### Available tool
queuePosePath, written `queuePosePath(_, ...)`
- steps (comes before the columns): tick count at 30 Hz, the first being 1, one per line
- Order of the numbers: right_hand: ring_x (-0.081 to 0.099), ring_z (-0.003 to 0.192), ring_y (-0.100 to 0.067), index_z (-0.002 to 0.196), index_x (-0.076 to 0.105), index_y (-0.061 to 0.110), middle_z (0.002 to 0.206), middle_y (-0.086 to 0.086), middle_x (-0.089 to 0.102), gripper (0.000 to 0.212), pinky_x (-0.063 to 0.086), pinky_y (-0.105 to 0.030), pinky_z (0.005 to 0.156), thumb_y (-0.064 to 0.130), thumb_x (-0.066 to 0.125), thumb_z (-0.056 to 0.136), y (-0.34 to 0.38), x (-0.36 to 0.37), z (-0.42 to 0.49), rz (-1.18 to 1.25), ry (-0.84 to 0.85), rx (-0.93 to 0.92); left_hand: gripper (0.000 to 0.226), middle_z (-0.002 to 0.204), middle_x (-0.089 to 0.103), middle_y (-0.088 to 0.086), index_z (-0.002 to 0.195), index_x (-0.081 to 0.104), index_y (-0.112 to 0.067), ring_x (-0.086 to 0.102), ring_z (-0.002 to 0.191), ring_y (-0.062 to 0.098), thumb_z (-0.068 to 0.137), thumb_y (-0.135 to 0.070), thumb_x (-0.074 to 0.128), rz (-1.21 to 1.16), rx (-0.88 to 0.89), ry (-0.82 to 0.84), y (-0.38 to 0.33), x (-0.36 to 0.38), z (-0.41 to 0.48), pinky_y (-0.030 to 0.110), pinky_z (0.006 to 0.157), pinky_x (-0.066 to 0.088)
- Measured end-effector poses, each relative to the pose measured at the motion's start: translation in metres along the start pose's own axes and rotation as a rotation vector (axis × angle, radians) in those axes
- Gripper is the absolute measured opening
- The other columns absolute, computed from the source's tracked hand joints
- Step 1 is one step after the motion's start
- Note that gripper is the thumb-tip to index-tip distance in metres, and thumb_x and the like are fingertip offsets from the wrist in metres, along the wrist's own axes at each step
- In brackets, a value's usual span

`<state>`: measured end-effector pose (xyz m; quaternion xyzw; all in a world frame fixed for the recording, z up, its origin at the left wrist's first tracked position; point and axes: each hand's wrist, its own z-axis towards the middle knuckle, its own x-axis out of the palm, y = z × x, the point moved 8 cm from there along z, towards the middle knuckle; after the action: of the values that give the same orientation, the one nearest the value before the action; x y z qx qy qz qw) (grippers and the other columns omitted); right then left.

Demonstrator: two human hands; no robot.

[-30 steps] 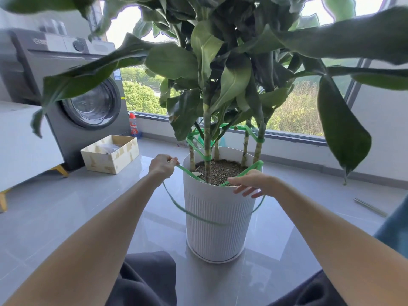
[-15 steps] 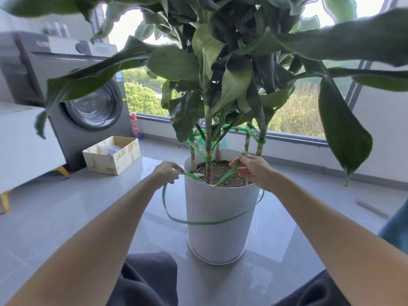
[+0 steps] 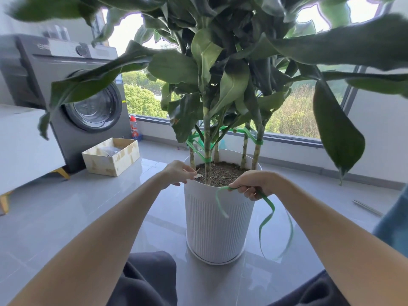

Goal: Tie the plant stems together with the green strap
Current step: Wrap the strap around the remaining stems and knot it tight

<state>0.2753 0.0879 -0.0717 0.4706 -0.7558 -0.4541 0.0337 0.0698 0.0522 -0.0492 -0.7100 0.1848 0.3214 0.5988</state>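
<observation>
A white ribbed pot (image 3: 217, 219) stands on the grey floor and holds several thin plant stems (image 3: 207, 151) in soil. Green strapping (image 3: 248, 134) links the stems higher up, with a band round the front stem. My right hand (image 3: 254, 183) grips a loose green strap (image 3: 268, 214) at the pot's front right rim. One short end curls left in front of the pot; a long loop hangs down on the right. My left hand (image 3: 177, 173) rests at the left rim with loosely curled fingers, beside a pale flake on the soil, and I see nothing in it.
Large dark leaves (image 3: 220, 69) spread overhead and to both sides. A grey washing machine (image 3: 88, 98) and an open cardboard box (image 3: 111, 156) stand at the left, with a red bottle (image 3: 133, 129) by the window. A thin metal rod (image 3: 367, 208) lies on the floor at right.
My left hand let go of the strap, whose loop no longer hangs across the pot's front. My right hand came down to the front rim with the strap, which now dangles at its right.
</observation>
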Motion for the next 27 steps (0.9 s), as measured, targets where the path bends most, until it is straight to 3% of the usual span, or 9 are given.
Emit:
queuePosePath(5,0.028,0.037,-0.004,0.075,0.05,0.015,0.047,0.007,0.036,0.023,0.029,-0.013,0.037,0.021,0.049,0.098,0.007,-0.003,-0.001,0.235,0.057,-0.108,0.026,0.105,0.062,-0.001,0.117,0.063,-0.021,0.059,0.092,0.012,0.093,-0.028,0.056,0.02,0.042,0.181,-0.016,0.022,-0.007,0.017,0.069,0.051)
queuePosePath(10,0.029,0.038,-0.005,0.079,0.044,0.016,0.047,0.007,0.036,0.019,0.029,-0.013,0.038,0.02,0.048,0.098,0.011,-0.006,-0.003,0.472,0.09,-0.153,0.037,0.112,0.06,-0.004,0.133,0.047,-0.031,0.056,0.103,0.015,0.096,-0.032,0.049,-0.107,0.024,0.343,-0.025,0.041,-0.012,0.021,0.073,0.051)
queuePosePath(17,0.028,0.037,-0.005,0.074,0.041,0.016,0.046,0.007,0.034,0.027,0.027,-0.013,0.039,0.019,0.043,0.1,0.014,-0.005,-0.005,0.578,0.098,-0.166,0.018,0.111,0.061,-0.005,0.107,0.061,-0.028,0.056,0.103,0.013,0.094,-0.033,0.05,-0.285,0.005,0.495,-0.034,0.053,-0.016,0.027,0.088,0.049)
queuePosePath(20,0.026,0.034,-0.004,0.075,0.043,0.015,0.044,0.008,0.035,0.026,0.025,-0.013,0.037,0.018,0.042,0.101,0.01,-0.008,-0.002,0.563,0.051,-0.153,0.027,0.113,0.062,-0.001,0.104,0.059,-0.018,0.057,0.101,0.016,0.098,-0.035,0.04,-0.393,-0.073,0.534,-0.029,0.052,-0.016,0.034,0.095,0.046)
queuePosePath(23,0.024,0.031,-0.003,0.078,0.044,0.014,0.043,0.009,0.036,0.024,0.023,-0.013,0.035,0.018,0.04,0.102,0.007,-0.011,0.0,0.52,0.004,-0.154,0.034,0.11,0.067,0.001,0.104,0.055,-0.012,0.062,0.101,0.019,0.097,-0.041,0.037,-0.502,-0.142,0.531,-0.026,0.05,-0.017,0.034,0.088,0.051)
queuePosePath(27,0.024,0.029,-0.003,0.082,0.045,0.014,0.043,0.008,0.036,0.021,0.021,-0.013,0.033,0.019,0.04,0.101,0.007,-0.015,0.002,0.512,-0.026,-0.145,0.029,0.095,0.066,-0.001,0.085,0.054,-0.012,0.064,0.089,0.013,0.098,-0.035,0.04,-0.403,-0.119,0.455,-0.025,0.044,-0.018,0.03,0.087,0.05)
